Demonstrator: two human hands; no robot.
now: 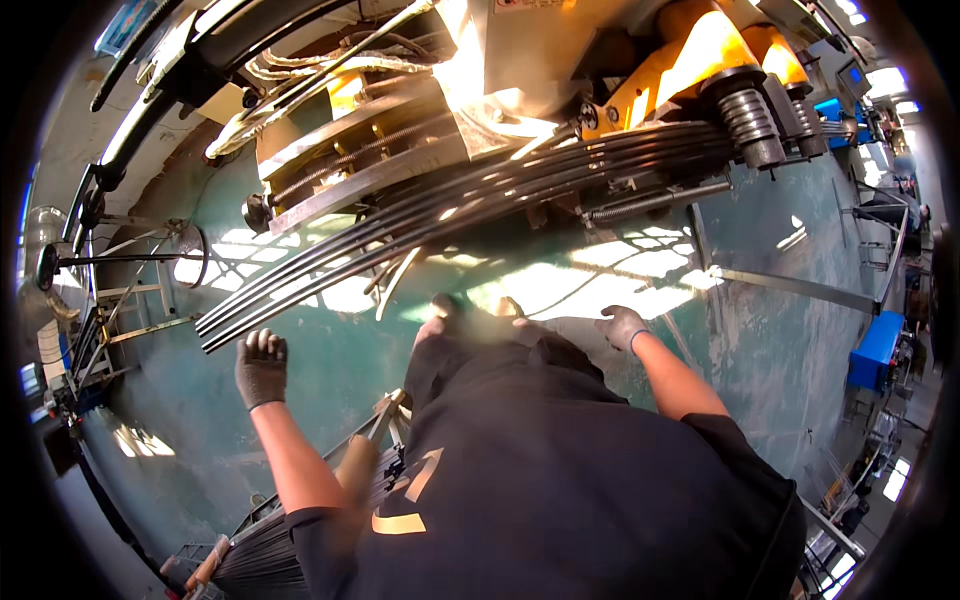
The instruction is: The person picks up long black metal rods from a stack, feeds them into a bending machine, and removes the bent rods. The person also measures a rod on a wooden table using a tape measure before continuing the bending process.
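Observation:
A bundle of long dark metal rods (pixel 450 205) runs from the machine at upper right down to free ends at the left. Close below those ends is my left hand (pixel 262 370), in a grey glove. Its fingers are curled in beside the lowest rod; whether they touch it, or what they hold, I cannot make out. My right hand (pixel 622 328), also gloved, is out at the right of my body, over the floor. Its fingers stretch leftward, apart, with nothing in them. Part of my dark shirt fills the lower middle.
Ahead stands a machine with a yellow bracket (pixel 660 85), a thick coil spring (pixel 750 120) and a metal bed (pixel 370 185). A metal bar (pixel 790 290) crosses at right, towards a blue box (pixel 876 350). Behind at lower left lies a stack of dark rods (pixel 262 560).

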